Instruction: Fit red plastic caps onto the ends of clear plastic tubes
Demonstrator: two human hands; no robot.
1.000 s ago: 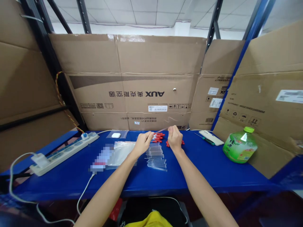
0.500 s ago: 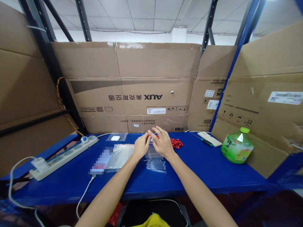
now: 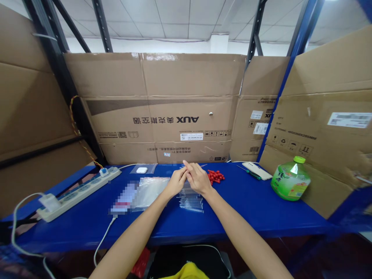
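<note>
My left hand (image 3: 176, 182) and my right hand (image 3: 198, 177) meet over the middle of the table, fingertips touching and closed. Whatever they pinch is hidden behind the fingers. Under and just in front of them lies a row of thin clear plastic tubes (image 3: 190, 200), partly covered by my right hand. To the right of that hand is a small heap of red pieces (image 3: 215, 176), like little caps. A clear thin tip (image 3: 202, 166) shows behind my right hand; I cannot tell if it is held. Beside my left hand lies a clear plastic bag (image 3: 149, 190).
On the blue table (image 3: 232, 209), a phone (image 3: 124, 199), blurred out, charges at the left near a power strip (image 3: 81, 192). A white case (image 3: 142, 170) lies at the back. Rightward are a green screwdriver (image 3: 253, 174), a white flat object (image 3: 258, 171) and a green bottle (image 3: 290, 180).
My right fingers, raised and spread earlier, have lowered and closed against my left fingertips. The red bit seen at the left fingertips is now hidden.
</note>
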